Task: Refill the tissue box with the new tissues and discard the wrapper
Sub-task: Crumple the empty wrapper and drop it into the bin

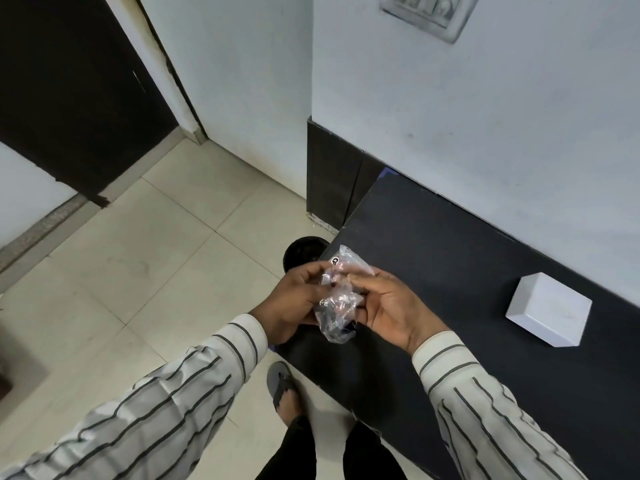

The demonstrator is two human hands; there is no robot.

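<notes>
- Pale tiled floor [145,271] is taking up the left half of the view, w/ a dark wooden door [69,98] standing at the far left.
- White painted wall [485,133] is filling the upper right; a grey switch plate [429,12] is showing at the top edge, blurred.
- Black flat-topped table [450,265] is sitting against that wall, its near-left corner under the hands.
- Striped cream shirt sleeves [166,410] are reaching in from the bottom corners.
- White square tissue box [549,310] is resting on the table's right side, well apart from the hands; can't tell if it's filled.
- Round black bin [301,252] is standing on the floor just beside the table's corner, partly hidden behind the hands.
- Left hand [294,306] is curling around the crumpled clear plastic wrapper [337,306], fingers closed on its left side.
- Right hand [391,306] is pinching the wrapper's right side w/ fingertips, palm half open.
- Wrapper is hanging between both hands, above the table corner, near the bin.
- Grey sandal [282,386] on a foot is showing below.
</notes>
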